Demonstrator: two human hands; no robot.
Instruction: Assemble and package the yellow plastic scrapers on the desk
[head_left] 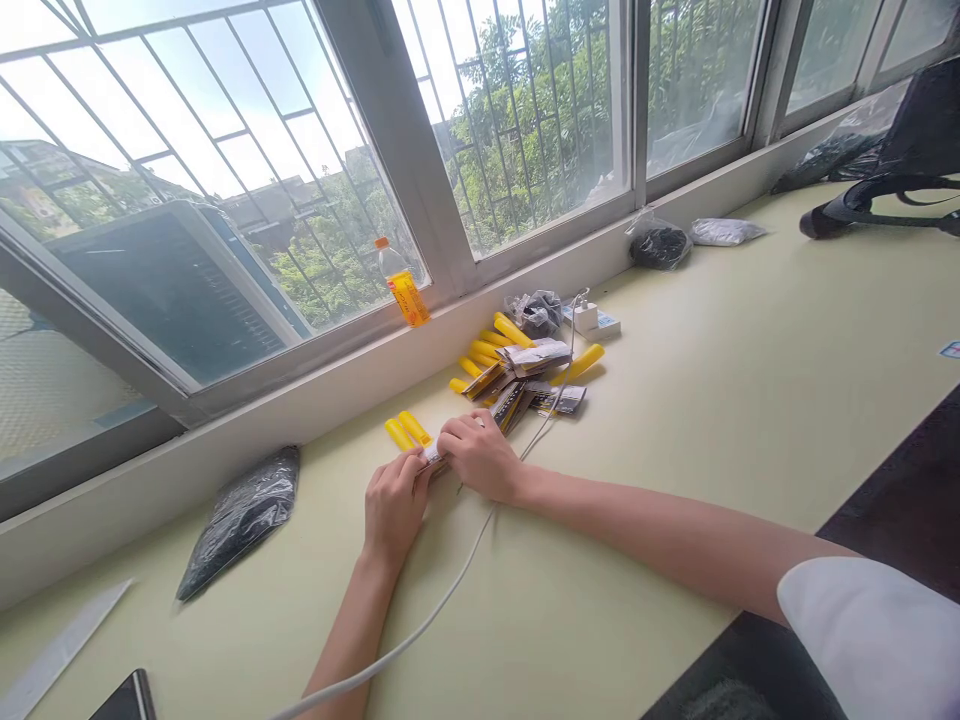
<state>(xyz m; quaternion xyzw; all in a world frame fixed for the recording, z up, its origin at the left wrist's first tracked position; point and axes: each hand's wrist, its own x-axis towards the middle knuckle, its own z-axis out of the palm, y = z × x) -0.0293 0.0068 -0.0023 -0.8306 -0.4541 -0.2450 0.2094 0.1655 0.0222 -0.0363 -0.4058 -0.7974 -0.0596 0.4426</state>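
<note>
My left hand [395,503] and my right hand [480,457] are close together over the pale table. Their fingers are closed on a small printed card sleeve [433,456], one hand at each end, and much of it is hidden behind them. Two yellow handles [409,430] lie just beyond my fingers; whether they join the card I cannot tell. Past my right hand is a loose pile of printed cards [536,356] with yellow handles [579,365] sticking out. A white cable [457,585] runs across the table beside my right wrist.
Along the window side are a dark plastic-wrapped bag [244,520], an orange-labelled bottle [405,285] on the ledge, a clear bag [536,313], a white charger [586,316] and a bag of black stuff [660,245]. A phone [126,698] lies at the lower left.
</note>
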